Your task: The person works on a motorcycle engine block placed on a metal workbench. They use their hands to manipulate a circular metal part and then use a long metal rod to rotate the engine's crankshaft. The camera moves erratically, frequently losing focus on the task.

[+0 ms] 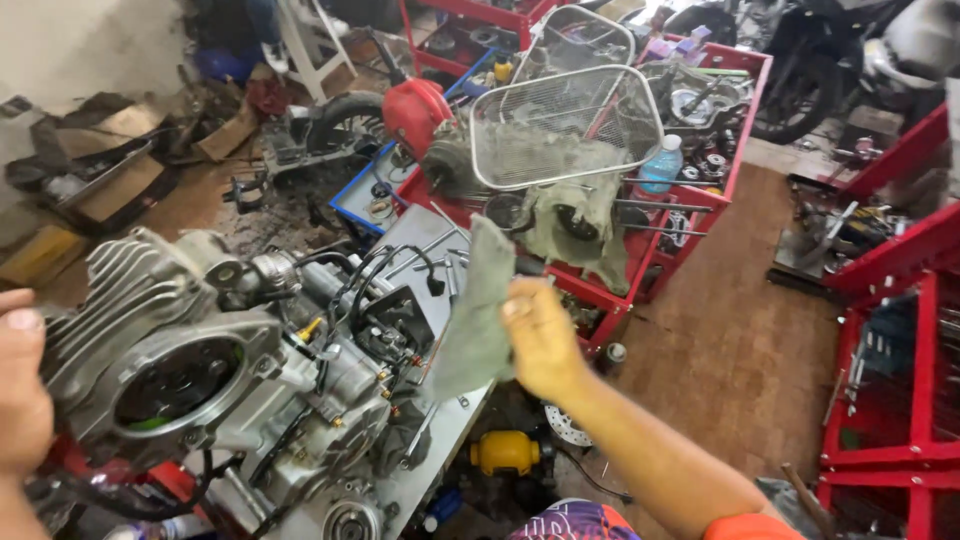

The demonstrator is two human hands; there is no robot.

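Left hand point(20, 385): at the left frame edge, resting against the finned side of the engine; only part of the hand shows, and whether its fingers are curled or spread cannot be told.
Right hand point(540, 335): raised over the right end of the table, fingers closed on a grey-green rag.
Rag point(478, 305): hangs upright from the right hand, its top corner above the fingers, its lower part in front of the table edge.
Engine point(220, 370): grey metal motorcycle engine, lying on the table between the two hands; round open port faces the camera, black hoses and wires run across its top.
Table point(425, 225): grey metal surface under the engine; bare strip visible beyond the hoses.
Yellow part point(505, 452): on the floor below the table edge, beneath the right forearm.
Red cart point(640, 250): behind the rag, loaded with parts and a cloth.
Wire basket point(565, 125): stands tilted on the red cart.
Blue bottle point(661, 163): just beside the basket, on the cart.
Motorcycle point(800, 60): far right, on the floor.
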